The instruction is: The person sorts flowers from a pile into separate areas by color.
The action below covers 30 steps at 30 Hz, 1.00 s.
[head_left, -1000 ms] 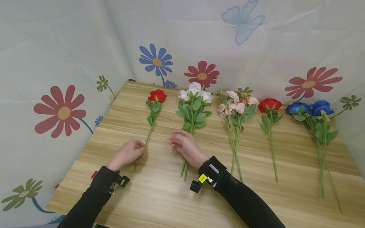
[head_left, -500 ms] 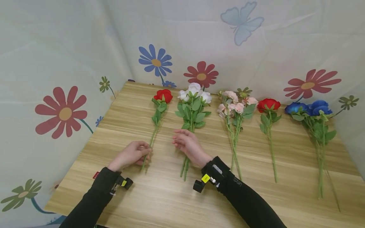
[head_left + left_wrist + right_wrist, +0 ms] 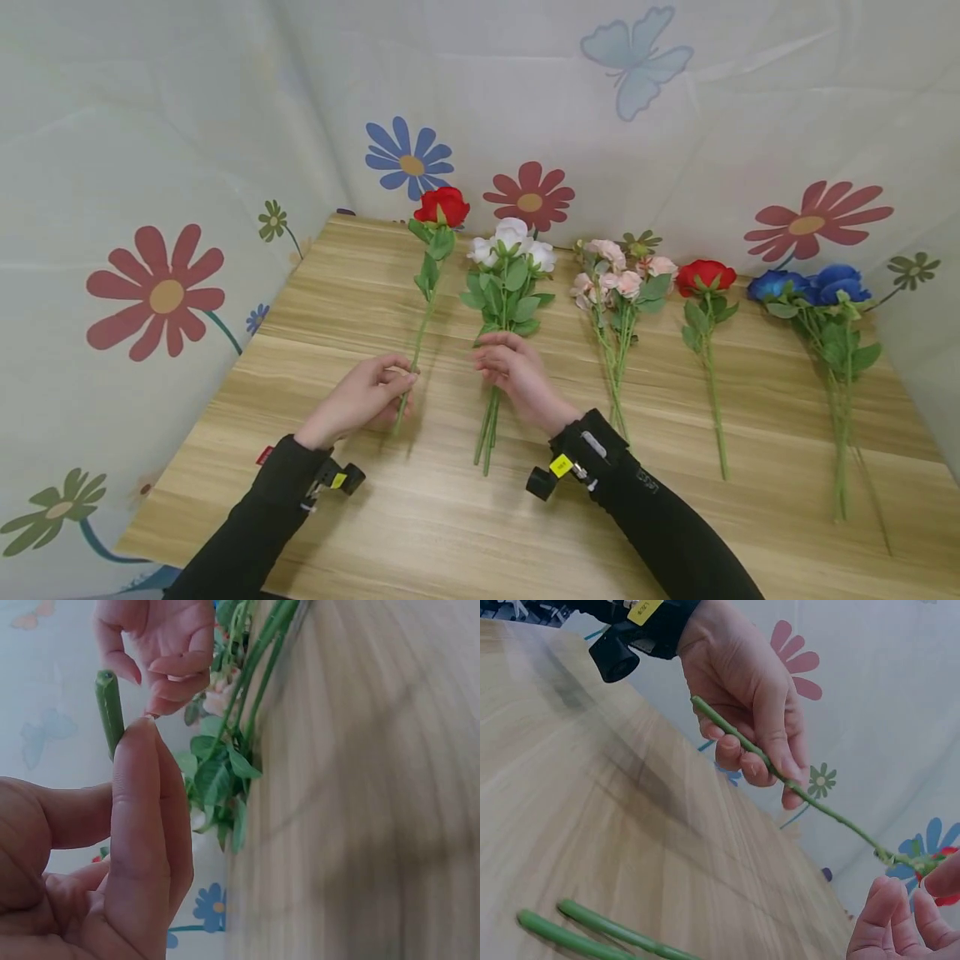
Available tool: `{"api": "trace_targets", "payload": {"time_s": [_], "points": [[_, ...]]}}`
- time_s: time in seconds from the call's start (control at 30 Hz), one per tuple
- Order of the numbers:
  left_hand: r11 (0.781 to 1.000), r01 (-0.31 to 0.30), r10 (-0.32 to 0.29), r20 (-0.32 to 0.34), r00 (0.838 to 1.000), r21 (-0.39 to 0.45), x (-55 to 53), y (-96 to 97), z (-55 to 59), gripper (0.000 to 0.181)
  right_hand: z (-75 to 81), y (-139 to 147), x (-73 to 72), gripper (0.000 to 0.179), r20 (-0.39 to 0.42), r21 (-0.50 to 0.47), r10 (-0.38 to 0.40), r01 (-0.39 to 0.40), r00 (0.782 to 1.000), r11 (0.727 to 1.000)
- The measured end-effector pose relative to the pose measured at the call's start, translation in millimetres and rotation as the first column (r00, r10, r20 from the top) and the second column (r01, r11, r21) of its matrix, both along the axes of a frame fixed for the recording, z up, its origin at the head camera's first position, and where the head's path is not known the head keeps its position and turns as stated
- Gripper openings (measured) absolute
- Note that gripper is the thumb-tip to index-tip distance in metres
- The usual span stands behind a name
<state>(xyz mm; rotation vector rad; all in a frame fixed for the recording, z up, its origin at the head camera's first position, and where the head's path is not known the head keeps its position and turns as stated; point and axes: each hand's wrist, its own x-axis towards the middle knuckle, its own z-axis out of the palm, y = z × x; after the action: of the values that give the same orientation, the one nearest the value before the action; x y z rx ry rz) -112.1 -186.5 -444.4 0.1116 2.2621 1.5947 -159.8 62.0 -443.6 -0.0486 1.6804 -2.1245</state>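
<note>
My left hand [image 3: 363, 393] pinches the green stem of a red rose [image 3: 442, 207], thumb against fingers. Its bloom is raised at the back, with a shadow on the wood below. In the left wrist view the cut stem end [image 3: 109, 705] sticks out past the fingertips. My right hand [image 3: 525, 379] hovers over the stems of the white roses [image 3: 512, 237], its fingers loosely bent and holding nothing. The right wrist view has the held stem [image 3: 840, 817] slanting between both hands, apart from the right fingertips. Leaves of the white bunch [image 3: 214, 780] appear beyond my left hand.
On the wooden table [image 3: 420, 525], pink flowers [image 3: 626, 283], a second red rose [image 3: 707, 275] and blue flowers [image 3: 840, 285] lie in a row to the right. A printed cloth [image 3: 480, 83] with flowers and a butterfly hangs behind the table and along its left side.
My left hand has lifted the red rose off the table and carried it to the right, toward the white roses. The right hand has shifted slightly right.
</note>
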Motion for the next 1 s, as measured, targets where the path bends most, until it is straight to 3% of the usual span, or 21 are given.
{"api": "trace_targets", "payload": {"time_s": [0.3,0.47,0.67,1.0], "points": [[0.998,0.051,-0.047,-0.093,0.994,0.036,-6.7,28.3,14.1,0.034,11.0,27.0,-3.1,0.034,-0.127,0.081,0.028,-0.018,0.991,0.997],[0.994,0.082,-0.074,-0.095,0.993,0.079,-11.1,50.2,20.2,0.035,15.5,41.0,-6.4,0.040,-0.162,0.118,0.024,-0.005,0.986,0.993],[0.984,0.141,-0.133,-0.083,0.988,0.111,-17.1,76.3,19.8,0.033,18.9,56.8,-11.0,0.039,-0.196,0.168,-0.001,0.034,0.981,0.985],[0.966,0.212,-0.207,-0.049,0.977,0.148,-24.9,111.2,10.2,0.035,21.0,72.6,-18.5,0.043,-0.216,0.135,-0.047,0.077,0.975,0.988]]}}
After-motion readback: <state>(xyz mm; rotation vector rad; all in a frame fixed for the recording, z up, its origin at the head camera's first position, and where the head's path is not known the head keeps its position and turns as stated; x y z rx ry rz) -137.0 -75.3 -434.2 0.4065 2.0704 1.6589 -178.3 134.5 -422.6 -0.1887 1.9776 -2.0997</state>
